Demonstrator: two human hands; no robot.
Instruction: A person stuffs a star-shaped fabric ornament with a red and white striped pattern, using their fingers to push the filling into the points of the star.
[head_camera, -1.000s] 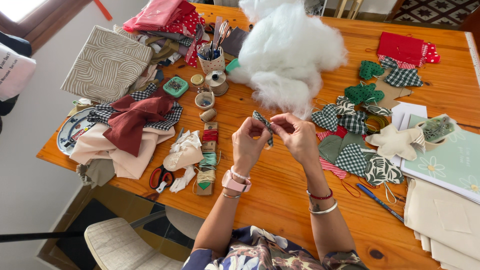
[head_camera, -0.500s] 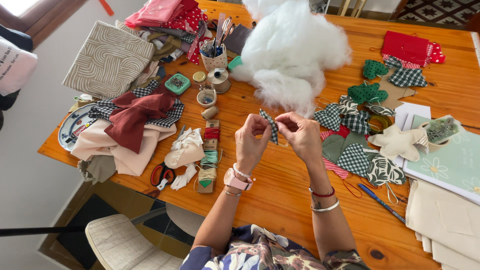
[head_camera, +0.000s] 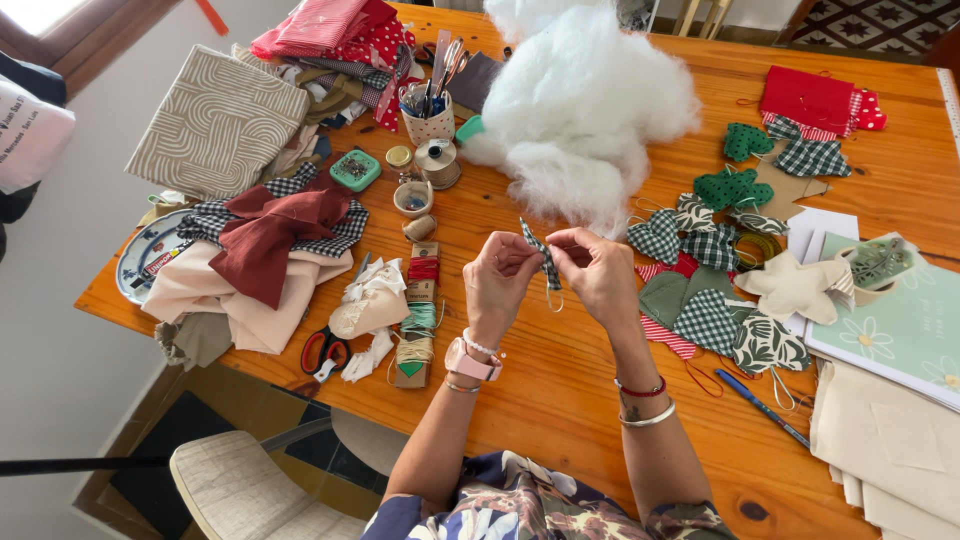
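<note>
Head view: both hands are up over the middle of the wooden tabletop (head_camera: 560, 400), sharing one small checked fabric piece (head_camera: 541, 254). The left hand (head_camera: 497, 283) has its grip pinched closed on it, and the right hand (head_camera: 600, 272) pinches it too, fingertips nearly touching. A big pile of white stuffing (head_camera: 580, 100) sits just behind, toward the far edge, and fabric hearts (head_camera: 700, 300) lie off to the right.

A small dark green and white checked fabric piece (head_camera: 543, 257), narrow and tilted from 11 to 5 o'clock, is held above the wooden surface (head_camera: 560, 390); a thin thread loop hangs beneath it.
</note>
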